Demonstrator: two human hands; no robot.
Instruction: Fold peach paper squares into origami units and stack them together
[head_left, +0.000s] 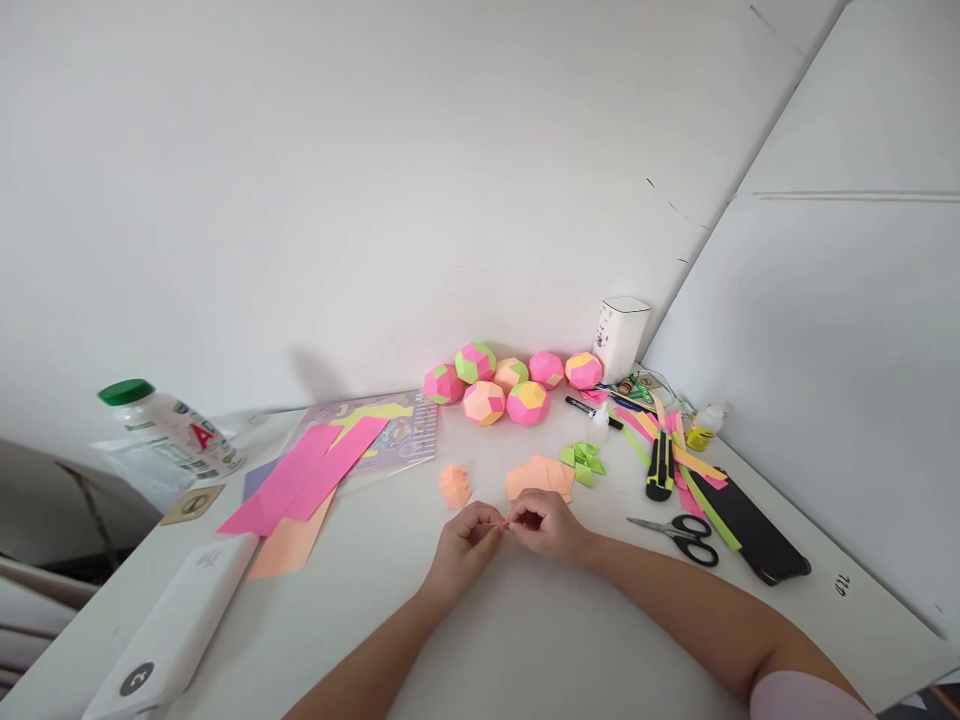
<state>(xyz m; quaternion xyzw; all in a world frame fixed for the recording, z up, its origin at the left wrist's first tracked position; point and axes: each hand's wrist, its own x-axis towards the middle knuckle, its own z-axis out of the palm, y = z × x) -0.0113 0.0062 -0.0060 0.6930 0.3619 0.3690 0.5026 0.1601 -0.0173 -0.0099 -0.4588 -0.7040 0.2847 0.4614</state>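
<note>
My left hand [463,549] and my right hand [548,526] meet at the middle of the table, fingertips pinched together. Between them is a small piece of peach paper [495,524], mostly hidden by the fingers. Just beyond my right hand lie several flat peach paper pieces [538,476], overlapping. A short row of folded peach paper pieces [454,486] sits past my left hand. Folded green paper pieces [583,462] are heaped to the right of the flat ones.
Several faceted paper balls [484,402] line the wall. To the right lie scissors [679,537], a utility knife [660,465], paper strips [705,465], a glue bottle [703,428] and a black case [757,530]. Leftward are pink sheets [307,475], a white box [180,625] and a green-capped bottle [169,430].
</note>
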